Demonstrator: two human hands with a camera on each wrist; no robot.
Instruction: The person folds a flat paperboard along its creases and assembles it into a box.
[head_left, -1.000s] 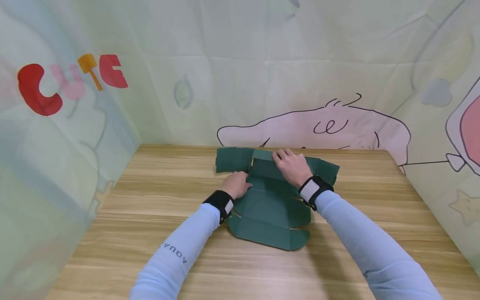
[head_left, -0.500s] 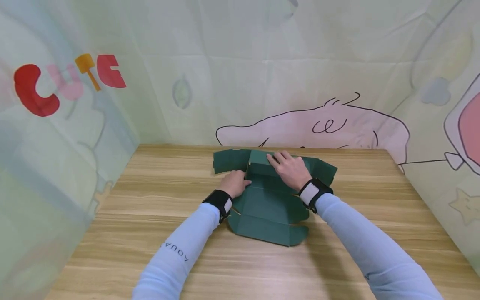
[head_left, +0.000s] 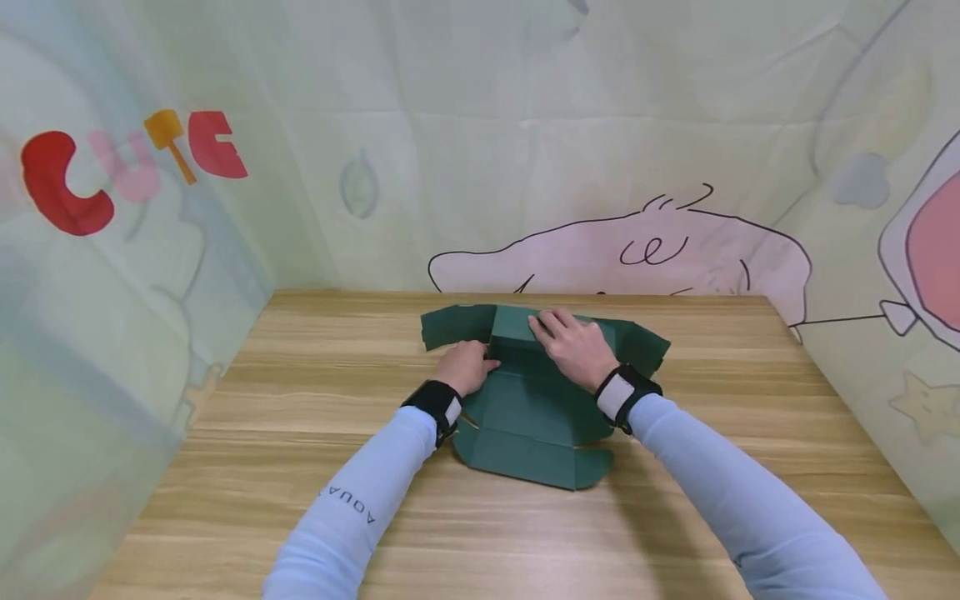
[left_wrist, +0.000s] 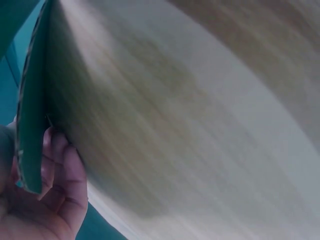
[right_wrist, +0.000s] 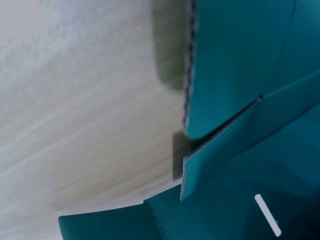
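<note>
A green cardboard box (head_left: pixel 536 408), opened out as a folded blank, lies across the middle of a wooden table (head_left: pixel 337 367), its raised back panel (head_left: pixel 516 322) close to the table's far edge. The left hand (head_left: pixel 463 368) is mostly closed, thumb inside and fingers curled behind, gripping the box on the side toward the table's left. The right hand (head_left: pixel 577 348) bends its fingers over the back panel, nearer the table's far edge; the thumb is hidden, so how firmly it holds cannot be told.

The likeliest trouble is a crooked crease or a bent panel, if the two hands press unevenly. The back panel might spring flat if the right hand eases off, and a side flap could catch or tear if forced over at an angle. The light card may also slide on the table.

The body's long axis runs from the table's far edge toward its near edge, the near end veering slightly left. A front flap (head_left: pixel 521 457) with rounded corners points toward the table's near edge. At the far end, a left wing (head_left: pixel 457 325) and a right wing (head_left: pixel 643 346) spread toward the table's two sides.
</note>
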